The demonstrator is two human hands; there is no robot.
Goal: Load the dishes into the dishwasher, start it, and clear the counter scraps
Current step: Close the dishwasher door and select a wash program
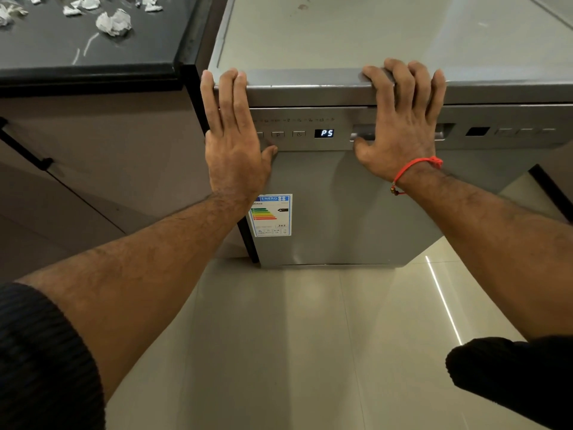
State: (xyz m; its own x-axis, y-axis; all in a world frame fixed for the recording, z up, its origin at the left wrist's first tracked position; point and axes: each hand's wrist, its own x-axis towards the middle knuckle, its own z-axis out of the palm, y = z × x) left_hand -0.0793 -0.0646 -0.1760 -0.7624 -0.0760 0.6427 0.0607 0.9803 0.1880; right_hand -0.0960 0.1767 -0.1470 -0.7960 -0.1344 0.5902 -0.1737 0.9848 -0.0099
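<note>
Nearest you are your two forearms, dark sleeves pushed up, reaching out over the pale tiled floor [279,336]. Your left hand [232,131] lies flat against the dishwasher [341,206], fingers straight and pressed together, their tips reaching up to the front edge of its top, the thumb out to the side under the buttons [288,134]. Your right hand [403,125] sits just beside the display [323,133], over the door handle [362,133]; its fingers are spread and bent over the top edge, and the thumb touches the lower lip of the handle. A red thread [412,169] circles that wrist.

The dishwasher door stands shut, upright, with an energy label [271,215] stuck on its front below your left hand. The display between your hands reads "P5". The dishes cannot be seen.

Left of the machine is a cabinet [102,156] with a dark handle, under a black counter [93,51]. Farther back on that counter lie the scraps [114,22], crumpled white paper bits scattered well apart from your hands. The grey top [372,32] of the dishwasher runs away behind your fingers.
</note>
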